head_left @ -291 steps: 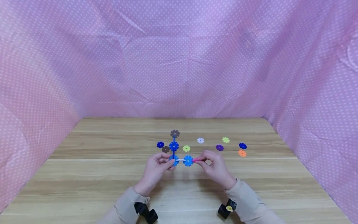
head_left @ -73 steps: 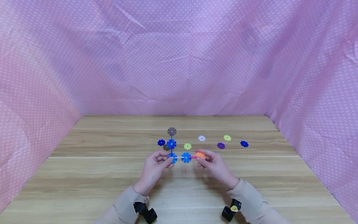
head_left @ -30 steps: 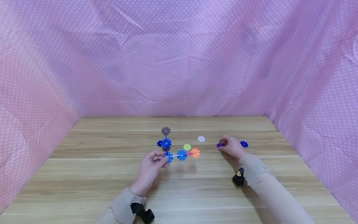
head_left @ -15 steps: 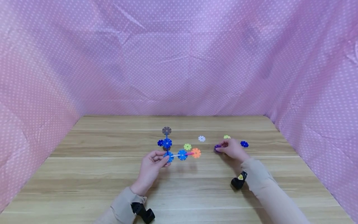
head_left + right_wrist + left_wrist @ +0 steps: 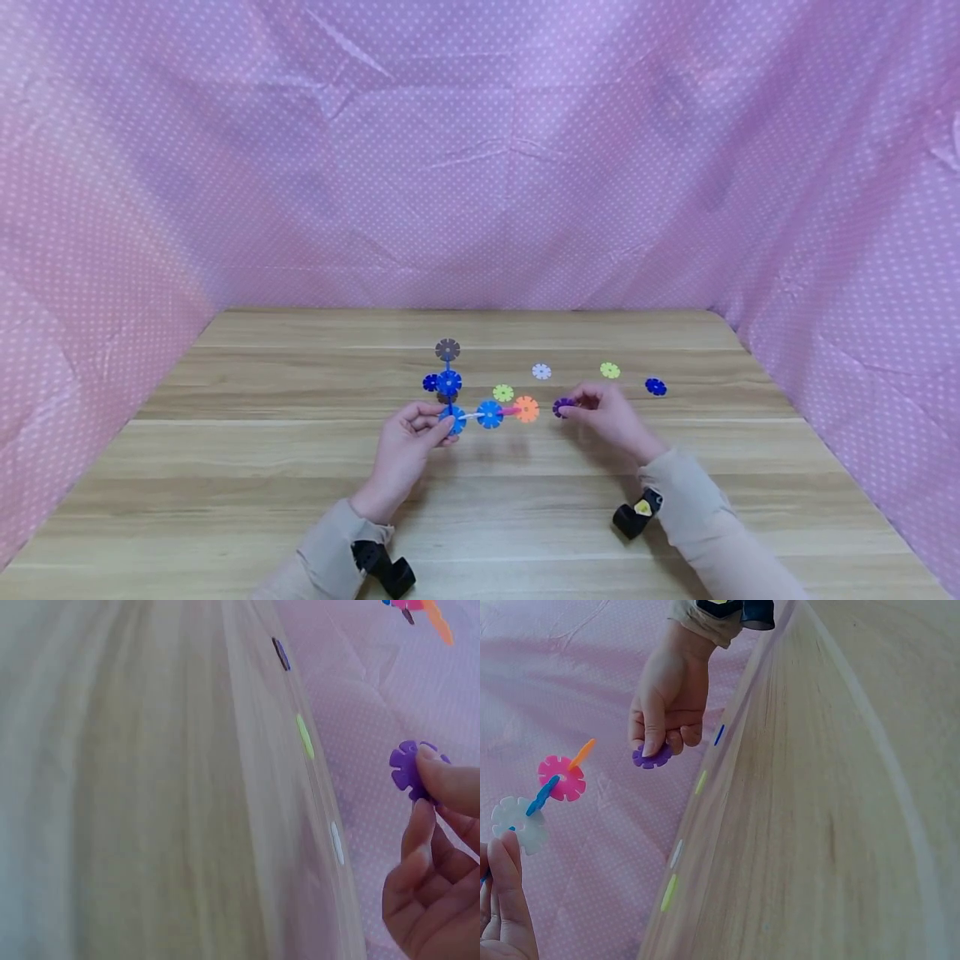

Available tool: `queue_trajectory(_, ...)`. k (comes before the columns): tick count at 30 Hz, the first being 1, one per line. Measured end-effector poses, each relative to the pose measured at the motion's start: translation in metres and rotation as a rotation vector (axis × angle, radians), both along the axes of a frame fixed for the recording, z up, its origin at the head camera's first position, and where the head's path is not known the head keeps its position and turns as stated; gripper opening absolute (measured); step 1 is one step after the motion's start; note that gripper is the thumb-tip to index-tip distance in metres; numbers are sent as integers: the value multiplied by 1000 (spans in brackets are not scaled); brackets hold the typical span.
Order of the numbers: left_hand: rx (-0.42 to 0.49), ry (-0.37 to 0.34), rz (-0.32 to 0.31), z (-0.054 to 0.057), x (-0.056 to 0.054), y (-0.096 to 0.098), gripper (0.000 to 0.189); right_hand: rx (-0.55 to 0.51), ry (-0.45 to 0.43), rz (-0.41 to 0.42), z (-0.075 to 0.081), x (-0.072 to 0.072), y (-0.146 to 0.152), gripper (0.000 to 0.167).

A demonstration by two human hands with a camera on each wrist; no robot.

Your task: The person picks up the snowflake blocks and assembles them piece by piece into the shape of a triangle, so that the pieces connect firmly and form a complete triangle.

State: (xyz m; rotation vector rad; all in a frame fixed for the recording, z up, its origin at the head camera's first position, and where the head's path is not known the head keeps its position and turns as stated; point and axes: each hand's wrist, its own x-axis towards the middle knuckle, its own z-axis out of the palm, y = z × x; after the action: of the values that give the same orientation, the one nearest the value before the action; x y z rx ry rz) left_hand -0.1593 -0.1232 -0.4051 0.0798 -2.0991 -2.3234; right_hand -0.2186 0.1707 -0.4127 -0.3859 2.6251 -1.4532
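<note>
My left hand (image 5: pixel 405 450) pinches the light blue corner disc (image 5: pixel 457 422) of an L-shaped chain of slotted plastic snowflake discs, held above the table. One arm of the chain runs up through a dark blue disc (image 5: pixel 448 382) to a grey-brown disc (image 5: pixel 447 349). The other arm runs right through a light blue disc (image 5: pixel 490 414) and a pink disc (image 5: pixel 562 778) to an orange disc (image 5: pixel 526 409) at its end. Right of that end, my right hand (image 5: pixel 611 421) pinches a purple snowflake disc (image 5: pixel 405 769) between thumb and fingers, apart from the chain.
Loose discs lie on the wooden table (image 5: pixel 225 467): lime (image 5: pixel 502 392), white (image 5: pixel 542 372), another lime (image 5: pixel 610 370), dark blue (image 5: pixel 656 387) at far right. Behind the chain lie a dark blue disc (image 5: pixel 430 382) and a mostly hidden brown one. Pink dotted cloth (image 5: pixel 480 167) surrounds the table.
The orange disc has joined the chain's right end. My right hand went to the purple disc, picked it up and brought it left toward the chain. My left hand keeps its grip, shifted slightly left.
</note>
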Motion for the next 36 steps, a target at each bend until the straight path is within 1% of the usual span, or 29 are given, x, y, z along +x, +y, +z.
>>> queue_trajectory(5,-11,-8,-3,2,1,0,16,21,-6,4,2,9,-7,6)
queue_trajectory(7,-14,-13,-2,2,1,-1,16,29,8,6,4,12,-10,5)
queue_trajectory(12,-2,-16,-1,2,2,-1,16,1,40,-2,11,21,-15,6)
queue_trajectory(15,6,-15,-5,2,2,-1,16,-21,83,-4,15,24,-18,6)
queue_trajectory(22,3,-17,-7,2,1,-1,16,-32,232,-15,17,30,-25,6)
queue_trajectory(25,10,-9,-18,3,2,-1,17,-30,265,-31,17,31,-25,7)
queue_trajectory(28,20,-5,-31,2,2,0,17,-36,273,-35,18,31,-25,8)
queue_trajectory(31,20,-5,-38,2,2,-1,17,-40,296,-19,18,32,-25,8)
queue_trajectory(36,18,-8,-33,2,2,-1,17,-37,380,11,16,31,-25,9)
